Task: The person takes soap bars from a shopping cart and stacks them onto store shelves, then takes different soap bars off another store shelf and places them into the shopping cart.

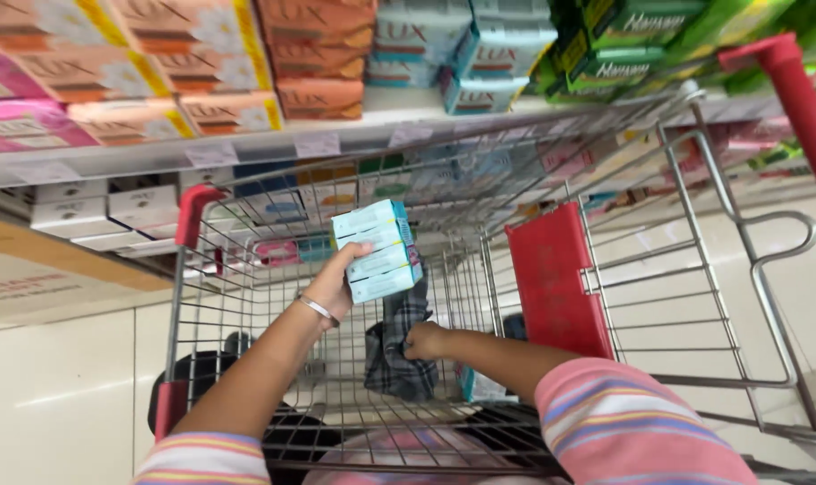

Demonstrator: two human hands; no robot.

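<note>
Above the cart point(246, 359), the left hand point(334, 286) holds a pack of light blue boxes point(377, 250), fingers wrapped round its side. The pack looks light, stiff and smooth, probably best gripped across its short width. To the right, inside the cart, the right hand point(423, 342) pinches a soft checked cloth point(399, 359), fingers closed.

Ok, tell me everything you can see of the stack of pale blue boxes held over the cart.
The stack of pale blue rectangular cardboard boxes looks like four flat packs, light turquoise with white panels and darker blue ends. It is tilted, held above the wire shopping cart basket by the left hand, thumb across the front, fingers behind. Nothing else touches it.
</note>
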